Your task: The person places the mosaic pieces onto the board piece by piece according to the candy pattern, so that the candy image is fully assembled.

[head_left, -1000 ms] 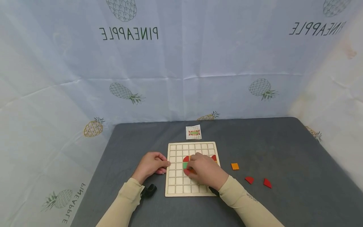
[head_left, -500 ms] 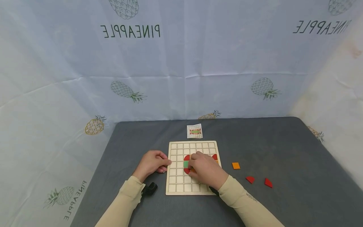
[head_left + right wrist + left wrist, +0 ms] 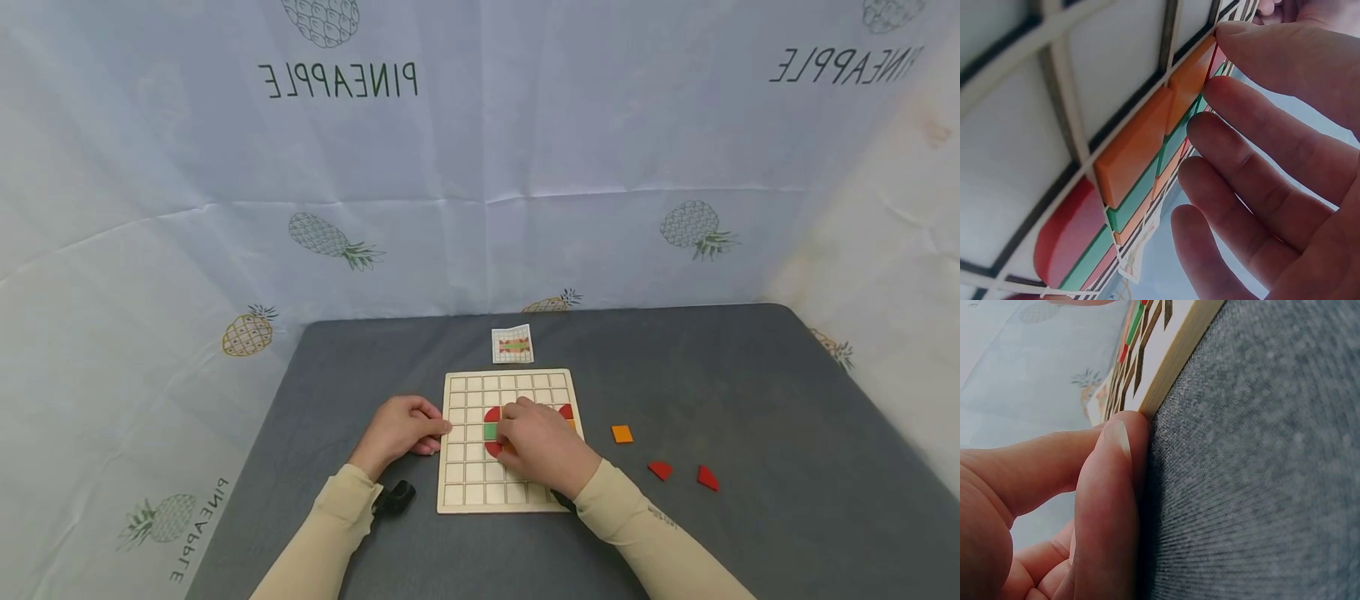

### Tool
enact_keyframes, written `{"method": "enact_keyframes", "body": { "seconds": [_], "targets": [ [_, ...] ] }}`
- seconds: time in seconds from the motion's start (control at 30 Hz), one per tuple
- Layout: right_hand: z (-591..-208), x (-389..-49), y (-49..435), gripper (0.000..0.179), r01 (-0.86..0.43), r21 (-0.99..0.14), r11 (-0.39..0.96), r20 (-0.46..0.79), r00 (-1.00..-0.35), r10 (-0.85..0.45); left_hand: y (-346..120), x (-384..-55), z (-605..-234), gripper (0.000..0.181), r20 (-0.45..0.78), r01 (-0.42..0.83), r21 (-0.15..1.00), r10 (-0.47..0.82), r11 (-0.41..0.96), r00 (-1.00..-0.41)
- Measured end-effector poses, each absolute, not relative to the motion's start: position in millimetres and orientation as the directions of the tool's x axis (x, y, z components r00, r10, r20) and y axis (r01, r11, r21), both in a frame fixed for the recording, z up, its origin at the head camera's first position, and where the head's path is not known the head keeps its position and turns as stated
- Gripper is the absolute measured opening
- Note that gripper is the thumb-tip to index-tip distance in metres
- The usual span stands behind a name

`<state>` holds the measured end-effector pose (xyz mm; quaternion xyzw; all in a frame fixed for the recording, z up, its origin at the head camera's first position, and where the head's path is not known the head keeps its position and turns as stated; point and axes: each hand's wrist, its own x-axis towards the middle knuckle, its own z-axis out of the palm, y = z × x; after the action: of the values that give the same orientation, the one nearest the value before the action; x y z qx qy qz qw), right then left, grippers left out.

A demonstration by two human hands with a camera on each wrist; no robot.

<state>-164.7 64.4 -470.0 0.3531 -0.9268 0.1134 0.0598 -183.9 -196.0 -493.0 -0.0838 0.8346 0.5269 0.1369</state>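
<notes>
A square wooden grid board (image 3: 475, 495) lies on the dark table, with red, orange and green flat tiles across its middle. My left hand (image 3: 401, 429) holds the board's left edge with thumb and index finger. My right hand (image 3: 551, 442) is low over the tiles; its thumb and index fingertip are at opposite sides of a red rounded tile (image 3: 492, 449) and pinch it. In the right wrist view the other fingers are extended beside the orange tiles (image 3: 1132, 147) and green tiles (image 3: 1132, 200). The hand hides many of the tiles in the head view.
A small pattern card (image 3: 513, 345) lies behind the board. To the right lie a loose orange square tile (image 3: 622, 434) and two red fan-shaped tiles (image 3: 660, 471). A pineapple-print cloth (image 3: 480, 150) hangs around the table.
The whole head view shifts slightly. Both hands, the board and the loose tiles keep their places relative to one another.
</notes>
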Motion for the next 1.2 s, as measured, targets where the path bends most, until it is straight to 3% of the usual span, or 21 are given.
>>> {"method": "enact_keyframes", "body": {
  "seconds": [0.77,0.97,1.2],
  "targets": [
    [-466.1,-162.2,78.9,0.017,-0.62,-0.179,0.764,0.165,-0.785,-0.597,-185.9,-186.4,-493.3,0.021,-0.311,-0.267,0.853,0.025,0.448,-0.95],
    [-455.5,-157.4,120.9,0.02,-0.585,-0.24,0.774,0.205,-0.81,-0.549,-189.7,-183.1,-493.1,0.022,-0.313,-0.276,0.844,0.006,0.459,-0.95],
    [-450.1,-138.9,199.5,0.021,-0.463,-0.264,0.846,0.158,-0.886,-0.436,-192.8,-180.1,-492.4,0.024,-0.314,-0.283,0.842,-0.01,0.46,-0.949]
  ]
}}
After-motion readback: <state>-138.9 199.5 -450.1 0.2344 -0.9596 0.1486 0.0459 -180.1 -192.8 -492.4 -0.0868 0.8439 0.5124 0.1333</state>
